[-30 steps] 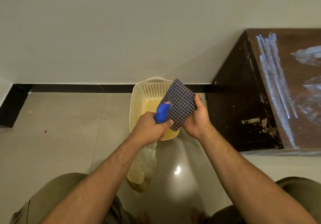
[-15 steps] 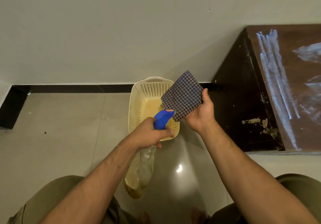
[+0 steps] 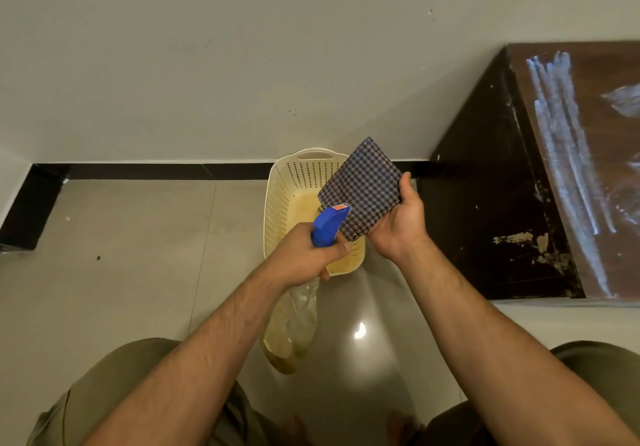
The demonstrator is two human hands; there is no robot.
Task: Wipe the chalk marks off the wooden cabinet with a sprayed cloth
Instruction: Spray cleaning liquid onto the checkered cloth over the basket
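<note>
My right hand (image 3: 398,220) holds a folded dark checked cloth (image 3: 362,187) flat, its face turned toward the sprayer. My left hand (image 3: 304,255) grips a clear spray bottle (image 3: 291,328) with yellowish liquid; its blue trigger head (image 3: 329,225) points at the cloth's lower edge and almost touches it. The dark wooden cabinet (image 3: 491,203) stands at the right. White chalk marks (image 3: 561,154) streak its top in long lines, and more smears reach the right edge.
A cream perforated plastic basket (image 3: 280,199) sits on the tiled floor against the wall, just behind my hands. A black skirting (image 3: 156,170) runs along the wall. My knees in olive trousers (image 3: 114,386) fill the bottom corners.
My right hand lifted the cloth up and to the right, then brought it back a little toward the sprayer. The left hand and bottle shifted only slightly.
</note>
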